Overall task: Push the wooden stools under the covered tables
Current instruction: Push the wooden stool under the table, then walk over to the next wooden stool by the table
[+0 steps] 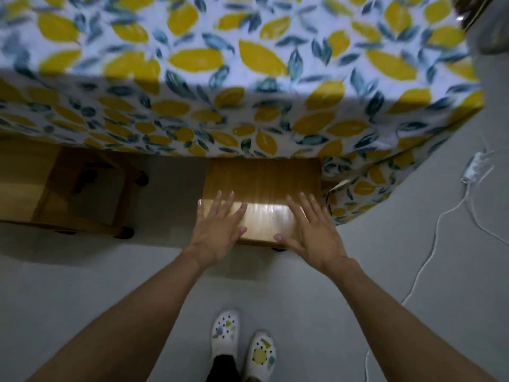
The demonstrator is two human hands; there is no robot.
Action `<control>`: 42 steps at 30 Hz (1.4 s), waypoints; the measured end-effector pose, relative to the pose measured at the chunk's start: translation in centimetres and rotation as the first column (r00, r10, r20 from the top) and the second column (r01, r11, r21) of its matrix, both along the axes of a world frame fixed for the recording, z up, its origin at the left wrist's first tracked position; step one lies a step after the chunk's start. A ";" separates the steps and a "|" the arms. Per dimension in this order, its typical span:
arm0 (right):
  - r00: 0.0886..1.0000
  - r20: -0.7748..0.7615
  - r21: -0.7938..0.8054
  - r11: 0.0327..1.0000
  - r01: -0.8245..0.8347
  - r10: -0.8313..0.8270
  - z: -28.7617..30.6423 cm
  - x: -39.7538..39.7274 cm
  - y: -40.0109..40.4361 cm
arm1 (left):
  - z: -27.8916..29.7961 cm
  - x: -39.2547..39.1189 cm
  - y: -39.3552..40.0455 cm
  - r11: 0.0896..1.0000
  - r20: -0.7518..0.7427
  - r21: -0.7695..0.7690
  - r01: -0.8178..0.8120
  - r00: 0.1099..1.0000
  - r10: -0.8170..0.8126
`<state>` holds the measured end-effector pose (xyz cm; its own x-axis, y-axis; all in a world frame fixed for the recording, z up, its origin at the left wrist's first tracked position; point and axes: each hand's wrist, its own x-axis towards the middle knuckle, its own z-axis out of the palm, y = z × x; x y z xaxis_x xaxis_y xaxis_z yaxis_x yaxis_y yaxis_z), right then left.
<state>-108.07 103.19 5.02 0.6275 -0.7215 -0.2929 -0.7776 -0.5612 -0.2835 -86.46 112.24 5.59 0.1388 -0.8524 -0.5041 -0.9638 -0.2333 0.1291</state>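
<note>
Head view, L to R: second wooden stool (24, 186) at far left, partly under lemon-print cloth (248, 78) covering table. Grey tiled floor (82, 285) below. Left hand (217, 230) flat, fingers spread, on near edge of wooden stool (261, 183), w/ far half tucked under cloth hem. Right hand (311, 232) same, splayed, gripping nothing. White clogs (242, 346) at bottom. White power strip (473, 166) & cable (429, 249) on floor at right.

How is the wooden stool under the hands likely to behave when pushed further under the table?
The wooden stool looks rigid, so it should probably move as one piece. Both hands, left hand and right hand, lie flat and spread, suggesting little tipping. Its dark feet on the smooth grey floor likely slide.
</note>
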 end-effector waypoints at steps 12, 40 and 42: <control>0.887 0.374 -0.038 0.951 0.306 -0.270 28.8 0.6 -1.9 | 28.1 0.5 0.3 0.866 -0.312 -0.414 -0.281 0.937 0.155; 0.909 0.412 -0.061 0.997 -0.038 0.060 43.6 -11.2 -47.0 | 40.5 -16.9 -40.3 0.531 -0.578 -0.435 -0.728 0.677 0.456; 0.902 0.425 -0.059 0.996 -0.060 0.080 43.7 -10.5 -50.8 | 40.6 -16.8 -43.5 0.534 -0.558 -0.438 -0.723 0.684 0.469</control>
<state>-118.53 52.40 48.68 0.7345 -0.6771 0.0448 -0.5460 -0.6289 -0.5535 -103.23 68.69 46.23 0.6649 -0.7446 -0.0596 -0.4791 -0.4863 0.7308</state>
